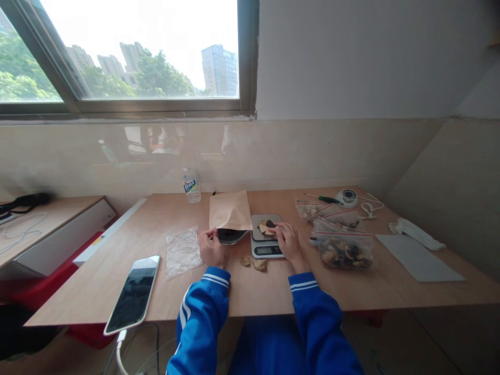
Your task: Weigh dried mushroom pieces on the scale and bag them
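My left hand (211,247) grips the open mouth of a brown paper pouch (230,211) that lies on the wooden table (156,224). My right hand (287,240) rests over a small grey digital scale (265,236), its fingers pinched on a dried mushroom piece (267,227) on the platform. Two more dried pieces (253,262) lie on the table in front of the scale, between my hands.
A filled zip bag of dried mushrooms (344,251) and other zip bags (312,210) lie to the right. An empty clear bag (182,251) and a phone (134,292) lie to the left. A water bottle (191,185), screwdriver (326,199), white disc (347,197) and grey mat (417,257) are also there.
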Demonstrator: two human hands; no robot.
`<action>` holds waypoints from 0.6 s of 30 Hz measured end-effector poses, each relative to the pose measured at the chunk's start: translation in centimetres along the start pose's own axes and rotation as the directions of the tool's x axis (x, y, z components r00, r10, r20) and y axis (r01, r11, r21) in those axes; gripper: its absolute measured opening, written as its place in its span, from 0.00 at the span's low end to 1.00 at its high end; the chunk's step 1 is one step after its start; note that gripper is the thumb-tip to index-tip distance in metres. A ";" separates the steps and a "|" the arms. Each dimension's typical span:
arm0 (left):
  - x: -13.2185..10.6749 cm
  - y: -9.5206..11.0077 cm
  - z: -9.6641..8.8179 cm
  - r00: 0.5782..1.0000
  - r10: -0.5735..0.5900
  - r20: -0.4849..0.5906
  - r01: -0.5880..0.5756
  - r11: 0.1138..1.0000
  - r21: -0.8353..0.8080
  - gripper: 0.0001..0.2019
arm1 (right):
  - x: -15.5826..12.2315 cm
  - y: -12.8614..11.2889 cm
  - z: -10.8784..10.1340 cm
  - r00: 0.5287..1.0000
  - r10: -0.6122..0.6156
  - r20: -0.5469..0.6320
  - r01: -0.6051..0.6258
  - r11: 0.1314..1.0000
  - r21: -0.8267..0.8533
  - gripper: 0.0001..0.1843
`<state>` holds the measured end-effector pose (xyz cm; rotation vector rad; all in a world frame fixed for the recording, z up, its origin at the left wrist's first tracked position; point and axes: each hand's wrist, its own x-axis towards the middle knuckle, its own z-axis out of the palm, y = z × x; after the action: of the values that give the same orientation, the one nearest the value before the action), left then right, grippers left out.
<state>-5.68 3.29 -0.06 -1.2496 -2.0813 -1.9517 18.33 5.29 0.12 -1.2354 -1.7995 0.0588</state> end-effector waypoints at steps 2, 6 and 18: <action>0.0 0.0 0.0 1.000 -0.005 0.000 0.005 1.000 -0.013 0.14 | -0.2 0.0 0.2 1.000 -0.005 0.016 0.005 1.000 -0.012 0.23; 0.1 0.1 0.0 1.000 0.001 -0.006 -0.001 1.000 -0.025 0.14 | -0.3 0.4 0.3 0.999 0.053 0.004 -0.053 0.998 -0.037 0.25; 0.1 0.0 0.1 0.998 0.053 -0.017 -0.052 0.998 0.021 0.14 | -0.7 -2.4 -0.5 0.997 -0.067 0.024 0.066 0.997 0.043 0.21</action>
<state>-5.67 3.42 -0.03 -1.2652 -2.0340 -1.9072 17.01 3.32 1.15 -1.1493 -1.8508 0.0746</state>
